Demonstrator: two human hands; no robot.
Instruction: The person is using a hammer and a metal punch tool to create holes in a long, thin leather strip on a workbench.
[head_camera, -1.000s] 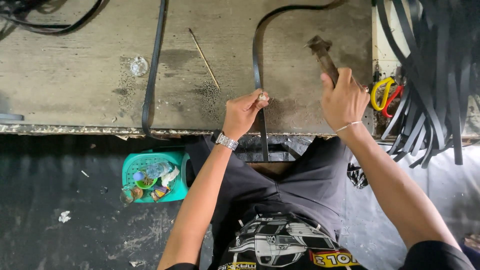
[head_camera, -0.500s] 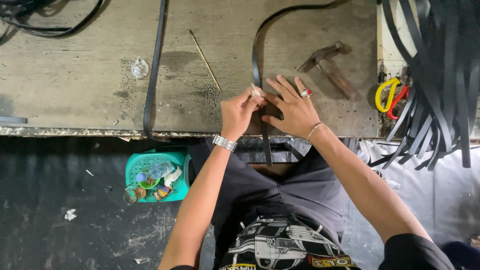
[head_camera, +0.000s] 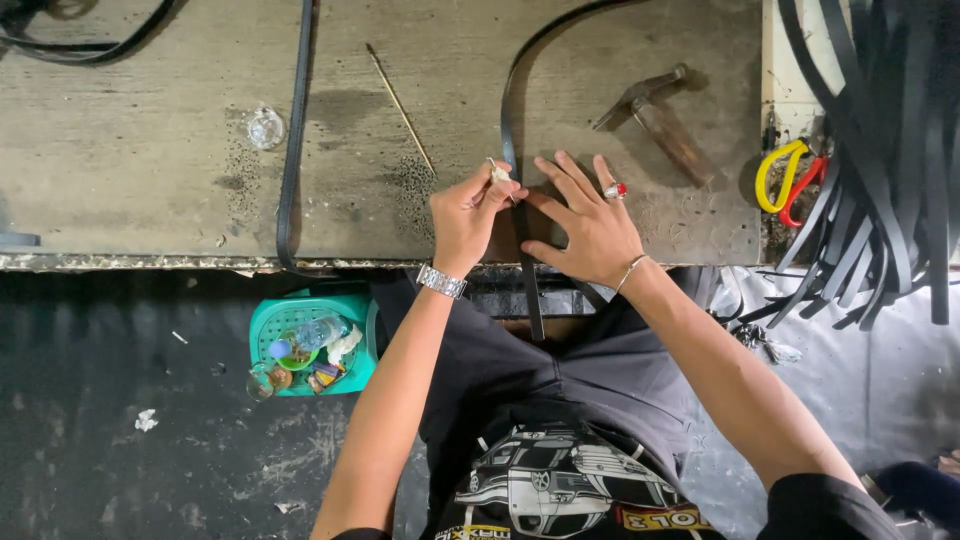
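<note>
Left hand (head_camera: 468, 212) pinching small pale piece (head_camera: 497, 173) in narrow grip; right hand (head_camera: 590, 225), grip flat and wide, pressing long black strap (head_camera: 522, 262) on worn bench (head_camera: 150, 150). Risk: piece slipping, strap sliding off bench edge.

left hand (head_camera: 468, 215) pinched — right hand (head_camera: 590, 222) flat

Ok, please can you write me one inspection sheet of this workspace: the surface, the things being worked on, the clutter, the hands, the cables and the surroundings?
Surface: worn wooden bench, stained, with dark specks.
Job's things: black strap curves across the bench and hangs over the front edge; hammer lies beside it, not held.
Clutter: thin stick, small clear round thing, second strap, yellow and red handles.
Hands: left hand pinches a small pale piece at the strap; right hand presses flat, fingers spread.
Cables: dark cables at the far left corner.
Surroundings: green basket of small items on the dark floor; bundle of black strips hanging at right.
</note>
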